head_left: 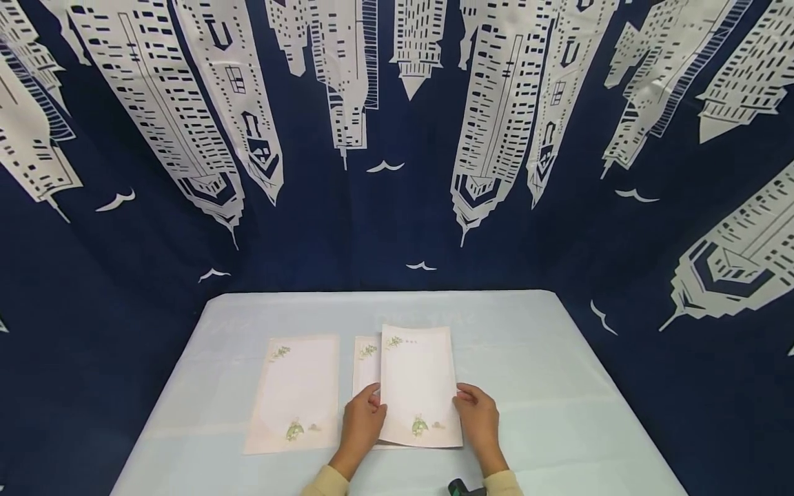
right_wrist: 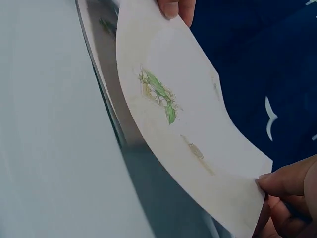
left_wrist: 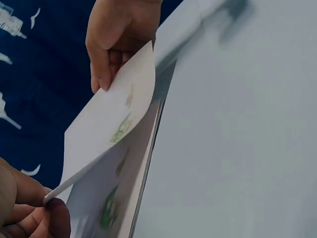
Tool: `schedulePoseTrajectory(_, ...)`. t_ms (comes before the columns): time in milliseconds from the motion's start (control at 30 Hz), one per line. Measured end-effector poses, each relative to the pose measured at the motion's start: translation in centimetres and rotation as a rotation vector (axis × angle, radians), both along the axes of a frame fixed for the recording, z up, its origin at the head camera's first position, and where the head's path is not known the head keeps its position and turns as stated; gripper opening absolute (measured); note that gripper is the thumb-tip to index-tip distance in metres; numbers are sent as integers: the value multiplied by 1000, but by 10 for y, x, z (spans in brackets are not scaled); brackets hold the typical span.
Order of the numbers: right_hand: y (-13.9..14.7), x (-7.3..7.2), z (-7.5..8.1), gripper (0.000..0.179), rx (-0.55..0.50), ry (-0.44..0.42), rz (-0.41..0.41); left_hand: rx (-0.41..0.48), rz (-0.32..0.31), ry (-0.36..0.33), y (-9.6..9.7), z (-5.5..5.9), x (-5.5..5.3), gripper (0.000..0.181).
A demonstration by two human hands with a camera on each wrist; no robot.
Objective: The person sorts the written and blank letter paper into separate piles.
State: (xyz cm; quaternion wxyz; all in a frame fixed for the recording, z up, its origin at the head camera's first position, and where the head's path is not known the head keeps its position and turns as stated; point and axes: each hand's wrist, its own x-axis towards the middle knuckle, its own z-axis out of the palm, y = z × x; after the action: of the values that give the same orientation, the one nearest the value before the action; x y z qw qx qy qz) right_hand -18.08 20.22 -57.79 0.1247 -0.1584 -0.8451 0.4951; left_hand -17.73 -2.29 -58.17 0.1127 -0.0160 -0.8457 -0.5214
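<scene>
A pale sheet of paper (head_left: 419,386) with green leaf drawings is held up off the table by its two side edges. My left hand (head_left: 362,421) pinches its left edge between thumb and fingers; my right hand (head_left: 479,419) pinches the right edge. In the right wrist view the raised sheet (right_wrist: 168,99) bows between the hands. Beneath and slightly left of it lies a matching sheet (head_left: 366,365), mostly covered; the left wrist view shows this lower sheet (left_wrist: 133,183) apart from the raised one.
Another matching sheet (head_left: 296,393) lies flat to the left on the white-covered table (head_left: 546,358). A black object (head_left: 460,488) shows at the bottom edge beside the right sleeve. Behind the table hangs a dark blue cloth (head_left: 347,234) with white building prints.
</scene>
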Motion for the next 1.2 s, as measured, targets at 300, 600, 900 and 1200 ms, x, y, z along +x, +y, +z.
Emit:
schedulePoseTrajectory(300,62,5,1,25,124,-18,-82,104,-109,24,58,-4,-11,38)
schedulePoseTrajectory(600,96,6,-7,24,223,-44,-117,-1,-228,46,97,-7,-14,37)
schedulePoseTrajectory(900,95,2,-2,25,269,-77,-82,-102,-346,-19,94,-3,-18,7)
schedulePoseTrajectory(1200,90,-2,2,35,307,-184,-78,-190,-379,-69,88,3,-21,13)
